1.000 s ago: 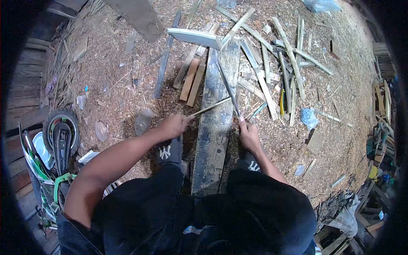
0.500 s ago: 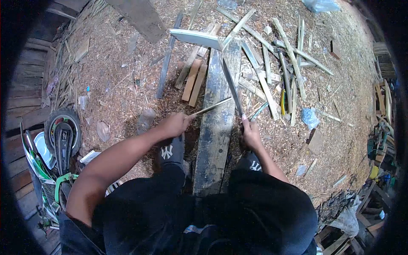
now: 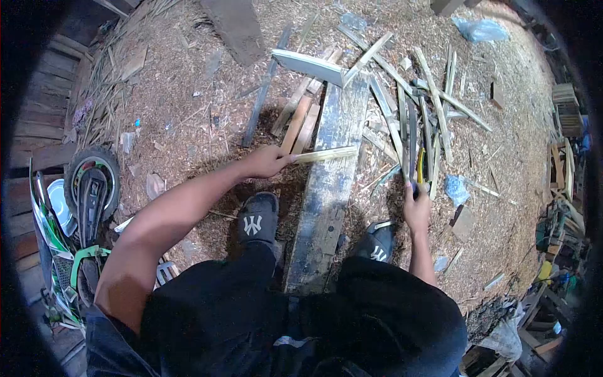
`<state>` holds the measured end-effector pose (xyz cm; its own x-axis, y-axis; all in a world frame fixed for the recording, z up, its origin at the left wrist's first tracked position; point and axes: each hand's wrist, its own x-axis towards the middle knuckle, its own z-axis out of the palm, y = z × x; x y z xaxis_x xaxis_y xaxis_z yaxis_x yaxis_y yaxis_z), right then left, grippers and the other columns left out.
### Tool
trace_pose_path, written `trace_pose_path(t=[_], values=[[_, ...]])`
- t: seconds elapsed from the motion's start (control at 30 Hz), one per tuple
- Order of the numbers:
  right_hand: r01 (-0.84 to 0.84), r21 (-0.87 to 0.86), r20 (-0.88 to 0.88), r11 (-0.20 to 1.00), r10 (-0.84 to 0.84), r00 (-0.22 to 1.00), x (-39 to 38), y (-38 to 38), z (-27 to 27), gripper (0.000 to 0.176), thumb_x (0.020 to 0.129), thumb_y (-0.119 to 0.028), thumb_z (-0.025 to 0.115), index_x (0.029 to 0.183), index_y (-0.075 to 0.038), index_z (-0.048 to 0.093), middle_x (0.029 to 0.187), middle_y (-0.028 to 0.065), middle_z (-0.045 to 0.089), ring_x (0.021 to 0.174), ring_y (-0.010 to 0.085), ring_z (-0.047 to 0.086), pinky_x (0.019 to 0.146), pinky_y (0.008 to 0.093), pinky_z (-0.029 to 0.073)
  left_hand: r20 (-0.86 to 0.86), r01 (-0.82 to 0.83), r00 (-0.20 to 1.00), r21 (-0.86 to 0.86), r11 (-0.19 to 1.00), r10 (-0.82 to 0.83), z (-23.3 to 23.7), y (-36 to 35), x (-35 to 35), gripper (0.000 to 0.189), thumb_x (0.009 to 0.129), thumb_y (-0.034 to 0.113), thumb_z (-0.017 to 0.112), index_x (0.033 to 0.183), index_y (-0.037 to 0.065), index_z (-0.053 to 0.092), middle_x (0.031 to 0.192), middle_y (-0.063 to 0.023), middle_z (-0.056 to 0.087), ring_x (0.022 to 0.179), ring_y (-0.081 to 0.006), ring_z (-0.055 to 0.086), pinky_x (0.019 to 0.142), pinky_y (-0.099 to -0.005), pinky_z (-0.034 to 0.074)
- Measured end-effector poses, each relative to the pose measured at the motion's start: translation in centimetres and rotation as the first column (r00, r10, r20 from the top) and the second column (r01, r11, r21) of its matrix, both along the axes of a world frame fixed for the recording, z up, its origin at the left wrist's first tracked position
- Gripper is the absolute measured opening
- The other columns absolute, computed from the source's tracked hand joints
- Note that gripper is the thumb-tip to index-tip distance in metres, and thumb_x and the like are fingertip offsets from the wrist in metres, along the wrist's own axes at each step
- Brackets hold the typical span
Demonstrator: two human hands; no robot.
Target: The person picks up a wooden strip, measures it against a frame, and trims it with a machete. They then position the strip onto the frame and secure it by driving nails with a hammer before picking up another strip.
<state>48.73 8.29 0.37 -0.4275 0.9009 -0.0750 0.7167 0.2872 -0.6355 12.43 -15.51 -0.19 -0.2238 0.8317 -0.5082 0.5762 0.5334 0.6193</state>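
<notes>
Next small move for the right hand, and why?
Probably set the dark blade down: the right hand has it right of the plank, beside the yellow tool, away from the wooden strip that the left hand holds over the plank.

The right hand (image 3: 417, 204) has swung out from just beside the right edge of the plank (image 3: 325, 195) to well right of it, carrying the dark blade (image 3: 412, 138), which before slanted over that edge and now points away, clear of the plank. The left hand (image 3: 267, 162), on the plank's left, has moved toward the plank's far end; its wooden strip (image 3: 326, 154) now crosses the plank more squarely, with a broader face showing. The left shoe's toe (image 3: 259, 204), left of the plank, has come into view from beneath the forearm.
</notes>
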Motion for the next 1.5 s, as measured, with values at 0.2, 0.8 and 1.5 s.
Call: trace_pose_path(t=[0.2, 0.8, 1.5], values=[[-0.508, 0.07, 0.223, 0.859, 0.483, 0.847, -0.2, 5.5, 7.4, 0.031, 0.093, -0.019, 0.066, 0.113, 0.004, 0.067, 0.11, 0.0256, 0.066, 0.102, 0.0418, 0.065, 0.088, 0.0459, 0.052, -0.055, 0.089, 0.995, 0.037, 0.995, -0.087, 2.5, 1.6, -0.1, 0.05, 0.1, 0.046, 0.055, 0.083, 0.0, 0.066, 0.064, -0.0187, 0.059, 0.059, -0.0267, 0.057, 0.061, -0.0438, 0.046], [-0.799, -0.327, 0.199, 0.505, 0.863, 0.465, -13.2, 1.5, 13.4, 0.025, 0.092, -0.005, 0.064, 0.116, -0.004, 0.071, 0.096, 0.0207, 0.073, 0.088, 0.0306, 0.071, 0.081, 0.0414, 0.055, -0.046, 0.155, 0.988, 0.123, 0.98, -0.151, 9.4, 2.4, 0.5, 0.061, 0.096, 0.058, 0.054, 0.083, 0.001, 0.072, 0.073, -0.0227, 0.066, 0.072, -0.035, 0.066, 0.07, -0.047, 0.049], [-0.707, -0.438, 0.12, 0.555, 0.816, 0.566, -8.2, 2.3, 16.3, 0.017, 0.089, -0.018, 0.075, 0.1, -0.006, 0.075, 0.084, 0.0093, 0.074, 0.075, 0.0178, 0.069, 0.073, 0.0343, 0.054, 0.409, -0.362, 0.879, 0.236, 0.902, 0.246, 13.2, 0.1, -5.4, 0.027, 0.099, 0.018, 0.063, 0.115, -0.005, 0.065, 0.091, -0.0141, 0.072, 0.07, -0.0168, 0.071, 0.06, -0.0279, 0.06]])
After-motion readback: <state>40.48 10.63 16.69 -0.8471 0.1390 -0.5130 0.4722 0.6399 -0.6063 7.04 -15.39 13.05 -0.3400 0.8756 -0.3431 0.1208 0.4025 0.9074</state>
